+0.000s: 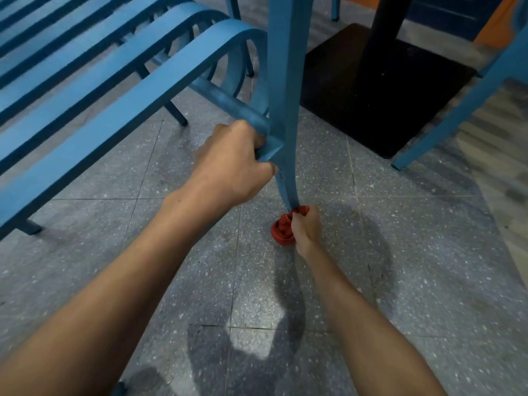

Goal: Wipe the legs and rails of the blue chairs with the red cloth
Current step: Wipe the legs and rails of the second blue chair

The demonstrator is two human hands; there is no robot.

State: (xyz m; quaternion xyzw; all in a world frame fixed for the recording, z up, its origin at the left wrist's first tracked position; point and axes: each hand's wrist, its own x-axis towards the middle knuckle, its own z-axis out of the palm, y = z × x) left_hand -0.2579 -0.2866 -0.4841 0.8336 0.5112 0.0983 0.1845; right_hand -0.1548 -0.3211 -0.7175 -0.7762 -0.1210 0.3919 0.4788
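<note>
A blue slatted chair [85, 90] fills the upper left, tilted toward me. Its near leg [284, 95] runs down the middle of the view and curves to the floor. My left hand [234, 164] grips the side rail [228, 102] where it joins that leg. My right hand [305, 225] holds the bunched red cloth [281, 231] wrapped round the very bottom of the leg, close to the floor. The foot of the leg is hidden by the cloth and my fingers.
A black table base [380, 90] with a dark post stands just behind the leg. A second blue chair's leg [463, 107] slants across the right. More blue legs show at the top. The floor [414, 252] is grey speckled tile.
</note>
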